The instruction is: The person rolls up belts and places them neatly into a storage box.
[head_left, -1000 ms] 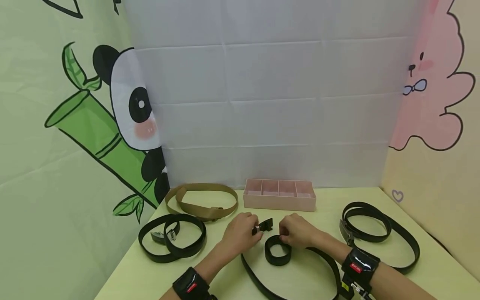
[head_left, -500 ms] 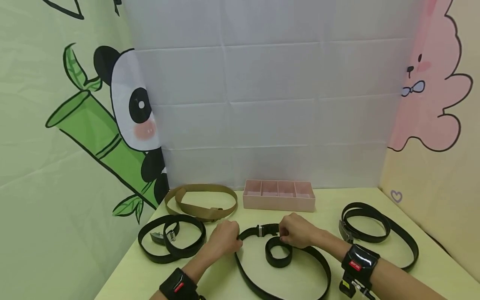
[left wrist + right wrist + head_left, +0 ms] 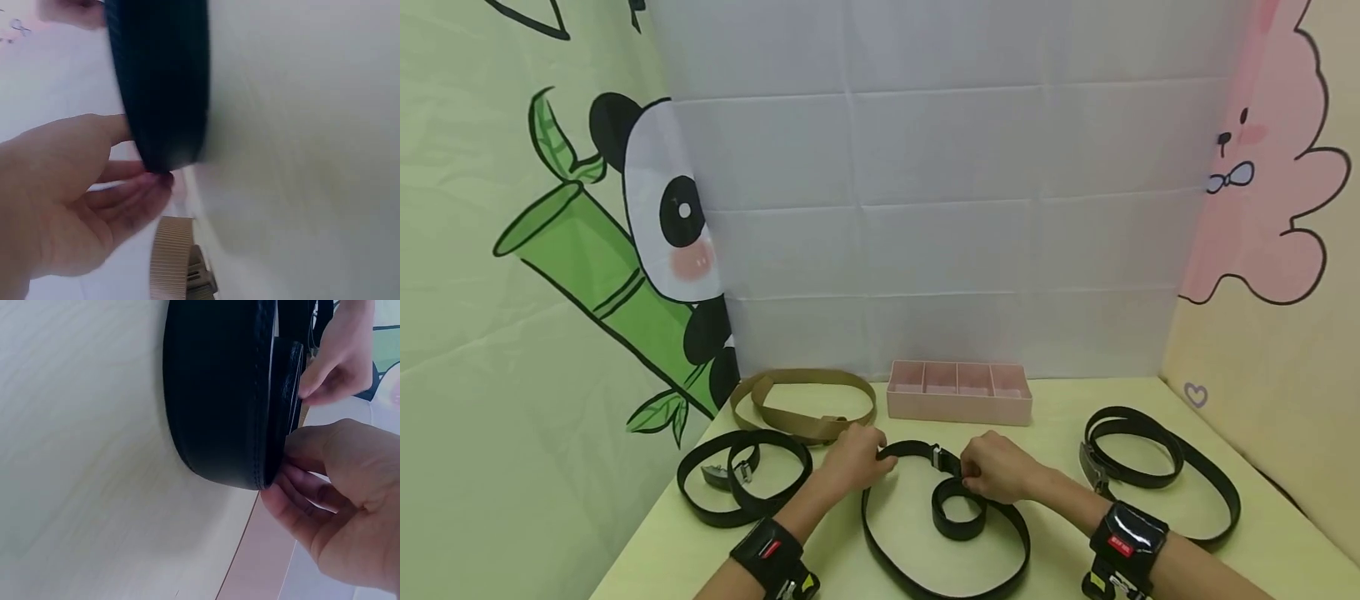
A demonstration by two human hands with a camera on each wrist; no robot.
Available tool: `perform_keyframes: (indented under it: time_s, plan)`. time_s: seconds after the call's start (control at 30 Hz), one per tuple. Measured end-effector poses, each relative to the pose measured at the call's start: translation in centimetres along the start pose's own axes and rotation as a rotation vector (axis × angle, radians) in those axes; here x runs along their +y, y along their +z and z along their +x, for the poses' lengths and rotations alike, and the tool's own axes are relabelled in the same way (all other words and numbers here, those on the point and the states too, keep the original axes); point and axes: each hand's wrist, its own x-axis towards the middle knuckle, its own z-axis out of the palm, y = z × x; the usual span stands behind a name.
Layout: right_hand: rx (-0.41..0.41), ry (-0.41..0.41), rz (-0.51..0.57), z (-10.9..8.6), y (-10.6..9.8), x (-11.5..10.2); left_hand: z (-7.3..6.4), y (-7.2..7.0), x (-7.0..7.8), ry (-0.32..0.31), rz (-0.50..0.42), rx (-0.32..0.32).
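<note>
A black belt (image 3: 957, 531) lies mid-table, with a small coil inside a wide loop. A silver piece (image 3: 936, 455) shows on its far stretch, between the hands. My left hand (image 3: 853, 457) pinches the strap at the loop's far left. In the left wrist view the belt's dark band (image 3: 162, 81) hangs at the fingertips. My right hand (image 3: 1000, 467) pinches the belt just above the coil. The right wrist view shows thumb and fingers on the band's edge (image 3: 212, 394), the left hand (image 3: 344, 359) beyond.
Another coiled black belt (image 3: 778, 505) lies left, with a tan belt (image 3: 805, 375) behind it. A pink compartment tray (image 3: 958, 407) stands at the back of the table. To the right is a third black belt (image 3: 1142, 477), partly behind the right forearm.
My left hand has left the silver-fitted piece and shifted left along the strap. The big loop has narrowed, its right side drawn inward. The right hand has stayed near the coil.
</note>
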Motion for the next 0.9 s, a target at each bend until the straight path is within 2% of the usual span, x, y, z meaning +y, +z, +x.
perform_keyframes:
  time_s: [0.03, 0.07, 0.1, 0.17, 0.23, 0.3, 0.4, 0.47, 0.53, 0.6, 0.67, 0.7, 0.77, 0.83, 0.9]
  plan:
    - [0.006, -0.005, -0.018, 0.0, -0.1, 0.0, -0.4, -0.5, 0.3, -0.037, -0.003, -0.001]
    - [0.01, -0.003, -0.032, 0.1, -0.1, -0.1, -1.0, -1.5, 1.4, -0.094, -0.01, -0.019]
    - [0.012, 0.001, -0.044, 0.1, -0.2, -0.1, -1.4, -1.8, 1.6, -0.121, -0.02, -0.02]
    - [0.011, 0.013, -0.063, 0.2, -0.2, -0.2, -1.8, -2.2, 1.7, -0.154, -0.037, -0.026]
    - [0.004, 0.025, -0.074, 0.1, -0.1, -0.3, -2.0, -2.2, 1.6, -0.16, -0.049, -0.028]
    - [-0.002, 0.036, -0.081, 0.1, 0.0, -0.5, -1.6, -1.9, 1.3, -0.158, -0.056, -0.014]
    - [0.001, 0.036, -0.083, 0.0, 0.3, -0.9, -0.1, -0.9, 1.1, -0.185, -0.049, -0.001]
    - [0.001, 0.034, -0.076, -0.1, 0.5, -1.1, 1.4, 0.2, 1.0, -0.224, -0.042, -0.008]
    - [0.003, 0.029, -0.075, -0.1, 0.6, -1.4, 3.3, 2.4, 0.0, -0.217, -0.013, 0.012]
    - [0.005, 0.018, -0.085, 0.0, 0.6, -1.6, 5.4, 5.5, -1.6, -0.186, 0.009, 0.045]
    - [0.014, 0.002, -0.104, 0.1, 0.6, -1.7, 7.1, 8.9, -3.3, -0.102, 0.019, 0.094]
    - [0.016, -0.001, -0.107, 0.2, 0.6, -1.7, 7.6, 9.5, -3.1, -0.073, 0.005, 0.092]
    - [0.012, -0.002, -0.092, 0.2, 0.6, -1.8, 7.9, 9.1, -1.6, -0.042, -0.069, 0.053]
    - [0.012, 0.002, -0.071, 0.2, 0.7, -1.7, 7.2, 7.1, 1.2, -0.034, -0.135, -0.003]
    - [0.017, 0.007, -0.051, 0.2, 0.6, -1.6, 6.1, 4.1, 4.2, -0.064, -0.176, -0.061]
